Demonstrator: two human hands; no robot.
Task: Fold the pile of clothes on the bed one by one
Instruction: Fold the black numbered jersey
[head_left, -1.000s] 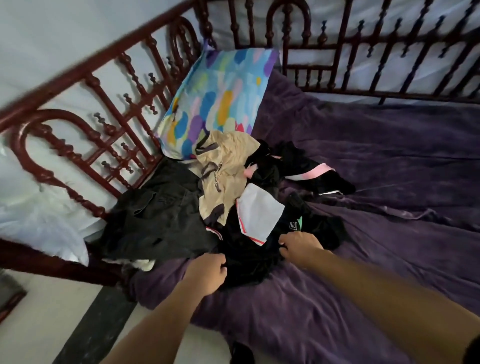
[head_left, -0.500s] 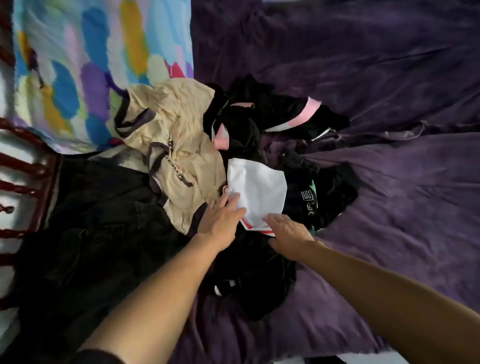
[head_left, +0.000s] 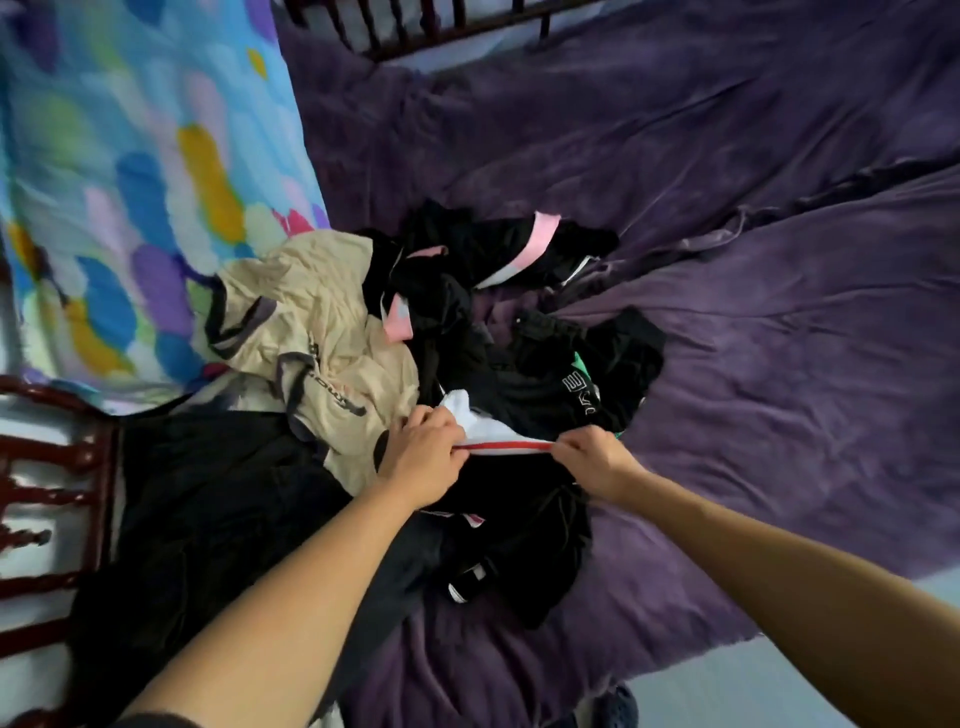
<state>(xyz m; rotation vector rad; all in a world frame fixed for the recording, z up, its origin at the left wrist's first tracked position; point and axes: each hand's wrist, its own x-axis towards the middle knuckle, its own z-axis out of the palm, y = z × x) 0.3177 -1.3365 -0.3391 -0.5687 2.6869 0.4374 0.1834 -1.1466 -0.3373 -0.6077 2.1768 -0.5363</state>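
A pile of clothes lies on the purple bed (head_left: 779, 364). A white garment with a red edge (head_left: 483, 428) sits at the pile's front, bunched up. My left hand (head_left: 423, 452) pinches its left end and my right hand (head_left: 589, 457) pinches its right end, with the red edge stretched between them. A beige shirt (head_left: 322, 338) lies to the left. Black garments with pink trim (head_left: 493, 260) lie behind, and a black one with white lettering (head_left: 571, 384) to the right. More black clothing (head_left: 218, 519) spreads under my left forearm.
A bright multicoloured pillow (head_left: 145, 197) leans at the left. A dark red wooden bed rail (head_left: 57, 493) runs along the left side and another (head_left: 441, 26) at the far end. Open purple sheet stretches to the right. Pale floor (head_left: 831, 686) shows at bottom right.
Both hands went from lying on the white garment to pinching its red edge. The garment is now bunched and its edge lifted and pulled taut. The camera has moved closer.
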